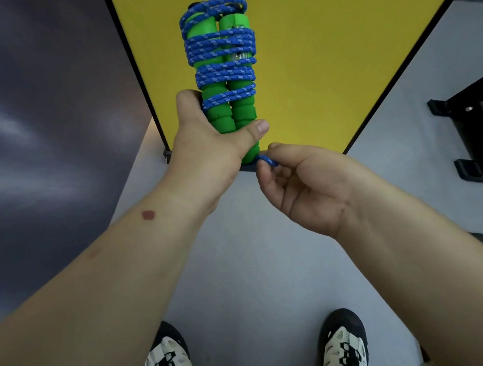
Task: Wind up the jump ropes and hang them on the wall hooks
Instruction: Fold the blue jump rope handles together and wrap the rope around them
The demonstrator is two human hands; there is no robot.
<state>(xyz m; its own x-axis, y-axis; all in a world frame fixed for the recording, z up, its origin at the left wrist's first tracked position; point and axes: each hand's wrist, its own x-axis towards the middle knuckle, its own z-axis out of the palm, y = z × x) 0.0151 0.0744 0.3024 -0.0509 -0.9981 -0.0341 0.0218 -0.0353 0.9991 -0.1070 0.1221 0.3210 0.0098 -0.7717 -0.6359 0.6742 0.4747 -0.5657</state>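
We grip the two green handles (228, 107) side by side in our left hand (210, 144), thumb curled across them, so the blue rope (219, 46) coiled around them stays tight; our right hand (302, 183) pinches the loose rope end (267, 160) just below, probably to tuck it; beyond stands a yellow panel (324, 42), a pale grey floor (241, 256) underfoot, a black stand (477, 136) at right; no hooks visible.

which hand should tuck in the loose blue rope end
Right. The right hand already pinches the rope end just below the green handles. The left hand is occupied gripping the wound handles upright.
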